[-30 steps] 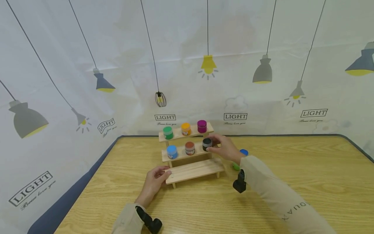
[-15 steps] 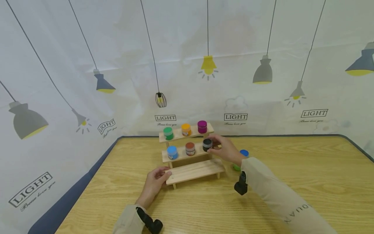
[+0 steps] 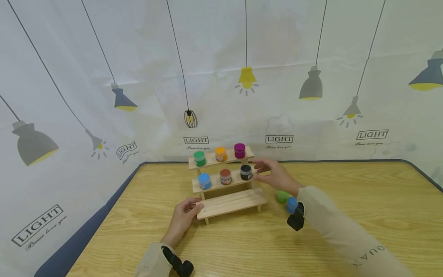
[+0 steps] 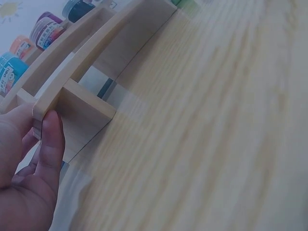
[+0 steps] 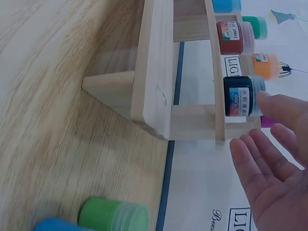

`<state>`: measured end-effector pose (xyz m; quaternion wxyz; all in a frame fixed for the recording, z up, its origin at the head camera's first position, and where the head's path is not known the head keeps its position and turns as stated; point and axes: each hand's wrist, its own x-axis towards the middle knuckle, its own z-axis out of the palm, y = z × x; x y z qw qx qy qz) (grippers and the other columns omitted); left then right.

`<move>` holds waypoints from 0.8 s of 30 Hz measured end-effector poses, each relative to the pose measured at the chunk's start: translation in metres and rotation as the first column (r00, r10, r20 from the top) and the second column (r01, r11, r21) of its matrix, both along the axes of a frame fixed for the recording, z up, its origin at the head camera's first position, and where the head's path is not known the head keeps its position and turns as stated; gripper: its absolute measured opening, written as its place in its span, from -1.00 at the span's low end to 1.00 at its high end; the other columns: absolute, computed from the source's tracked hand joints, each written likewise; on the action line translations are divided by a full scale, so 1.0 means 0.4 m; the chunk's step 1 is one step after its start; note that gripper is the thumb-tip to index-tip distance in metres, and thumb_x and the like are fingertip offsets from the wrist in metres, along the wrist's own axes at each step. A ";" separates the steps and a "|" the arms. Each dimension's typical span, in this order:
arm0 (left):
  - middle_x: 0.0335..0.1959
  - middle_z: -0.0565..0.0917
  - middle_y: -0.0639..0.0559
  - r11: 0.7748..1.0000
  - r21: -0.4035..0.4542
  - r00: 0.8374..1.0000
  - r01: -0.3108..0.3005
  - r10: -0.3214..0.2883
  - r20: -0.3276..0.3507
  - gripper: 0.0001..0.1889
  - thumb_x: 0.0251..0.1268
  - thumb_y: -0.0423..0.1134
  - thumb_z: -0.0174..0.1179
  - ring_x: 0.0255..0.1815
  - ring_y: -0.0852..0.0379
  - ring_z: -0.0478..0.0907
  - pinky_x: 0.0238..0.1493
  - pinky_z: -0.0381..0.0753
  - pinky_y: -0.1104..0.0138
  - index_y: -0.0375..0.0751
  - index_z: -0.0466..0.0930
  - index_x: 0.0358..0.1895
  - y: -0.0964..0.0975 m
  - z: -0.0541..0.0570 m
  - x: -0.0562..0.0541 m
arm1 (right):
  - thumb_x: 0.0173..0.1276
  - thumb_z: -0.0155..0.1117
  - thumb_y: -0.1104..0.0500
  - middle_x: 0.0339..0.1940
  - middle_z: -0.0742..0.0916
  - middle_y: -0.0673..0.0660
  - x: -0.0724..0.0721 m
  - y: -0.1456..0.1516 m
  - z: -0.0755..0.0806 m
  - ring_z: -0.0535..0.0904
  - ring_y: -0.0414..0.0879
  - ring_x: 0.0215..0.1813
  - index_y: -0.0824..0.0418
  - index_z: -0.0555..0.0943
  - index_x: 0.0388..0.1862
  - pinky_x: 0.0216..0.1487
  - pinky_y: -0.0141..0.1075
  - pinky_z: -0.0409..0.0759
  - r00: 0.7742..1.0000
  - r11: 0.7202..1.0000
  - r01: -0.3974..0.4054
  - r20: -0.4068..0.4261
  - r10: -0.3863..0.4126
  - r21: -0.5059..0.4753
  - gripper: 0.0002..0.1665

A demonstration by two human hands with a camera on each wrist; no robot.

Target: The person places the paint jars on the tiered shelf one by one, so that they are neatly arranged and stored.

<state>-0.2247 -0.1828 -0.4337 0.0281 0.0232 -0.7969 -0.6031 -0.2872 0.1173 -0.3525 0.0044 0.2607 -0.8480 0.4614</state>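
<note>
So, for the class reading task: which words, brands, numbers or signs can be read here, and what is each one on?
"LIGHT": framed, five times on the wall covering.
"love you": script beneath it; the word before is unclear.
Right sleeve: letters resembling O, U, A, X; order uncertain.
Labels on the black jar, red-brown jar, orange jar and light-blue jar: too small or blurred to read surely.

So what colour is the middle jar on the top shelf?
The middle jar is orange; the head view shows it best.
</note>
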 end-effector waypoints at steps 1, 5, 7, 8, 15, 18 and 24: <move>-0.45 0.53 -0.01 1.000 0.003 1.000 0.000 0.000 0.000 -0.65 0.15 -0.20 0.18 -0.56 0.22 0.42 -0.53 0.46 0.40 -0.38 0.51 -0.06 0.000 0.001 0.001 | 0.18 0.24 0.23 -0.03 0.54 0.29 0.001 0.007 0.001 0.49 0.12 -0.04 0.35 0.35 0.15 -0.05 -0.10 0.45 1.000 1.000 0.007 0.005 -0.007 0.011 -0.44; -0.45 0.54 0.00 1.000 0.003 1.000 -0.003 0.003 0.003 -0.67 0.16 -0.22 0.17 -0.57 0.20 0.42 -0.54 0.45 0.39 -0.36 0.51 -0.06 0.000 0.001 0.001 | 0.18 0.23 0.26 -0.04 0.55 0.33 0.010 0.042 0.002 0.51 0.13 -0.06 0.38 0.38 0.11 -0.10 -0.14 0.49 1.000 1.000 0.016 -0.008 -0.016 0.022 -0.48; -0.45 0.54 0.01 1.000 0.004 1.000 -0.003 0.003 0.008 -0.67 0.15 -0.22 0.18 -0.56 0.20 0.42 -0.54 0.45 0.39 -0.35 0.52 -0.06 0.001 0.001 0.001 | 0.18 0.23 0.26 -0.06 0.55 0.34 0.019 0.063 0.002 0.51 0.14 -0.08 0.40 0.39 0.09 -0.14 -0.15 0.51 1.000 1.000 0.015 -0.024 -0.014 0.024 -0.50; -0.45 0.54 0.00 1.000 0.004 1.000 -0.003 0.003 0.010 -0.68 0.15 -0.22 0.18 -0.56 0.19 0.42 -0.54 0.45 0.39 -0.34 0.52 -0.06 0.001 0.000 0.000 | 0.18 0.23 0.26 -0.07 0.56 0.34 0.024 0.074 0.002 0.52 0.14 -0.09 0.40 0.39 0.09 -0.16 -0.15 0.52 0.999 1.000 0.016 -0.030 -0.016 0.024 -0.50; -0.46 0.54 0.00 1.000 0.011 1.000 0.000 0.000 0.017 -0.68 0.15 -0.22 0.18 -0.58 0.17 0.42 -0.55 0.45 0.37 -0.33 0.52 -0.07 0.000 -0.004 -0.001 | 0.18 0.24 0.22 -0.08 0.56 0.33 0.050 0.149 -0.019 0.52 0.13 -0.11 0.39 0.39 0.10 -0.20 -0.24 0.53 0.999 0.999 0.032 -0.019 -0.032 0.031 -0.48; -0.45 0.54 -0.01 1.000 0.011 1.000 0.002 -0.002 0.016 -0.67 0.15 -0.21 0.18 -0.57 0.17 0.43 -0.53 0.46 0.37 -0.33 0.52 -0.06 0.000 -0.004 -0.001 | 0.18 0.24 0.25 -0.10 0.55 0.36 0.060 0.177 -0.033 0.52 0.15 -0.12 0.43 0.37 0.09 -0.23 -0.29 0.53 1.000 1.000 0.026 -0.001 -0.026 0.008 -0.48; -0.43 0.54 -0.01 1.000 0.017 1.000 0.004 -0.005 0.026 -0.66 0.16 -0.21 0.17 -0.53 0.18 0.42 -0.51 0.47 0.37 -0.33 0.51 -0.05 0.000 -0.002 -0.001 | 0.16 0.24 0.26 -0.08 0.54 0.39 0.083 0.215 -0.060 0.51 0.22 -0.10 0.47 0.36 0.08 -0.22 -0.31 0.53 0.999 1.000 0.007 0.044 -0.007 -0.009 -0.46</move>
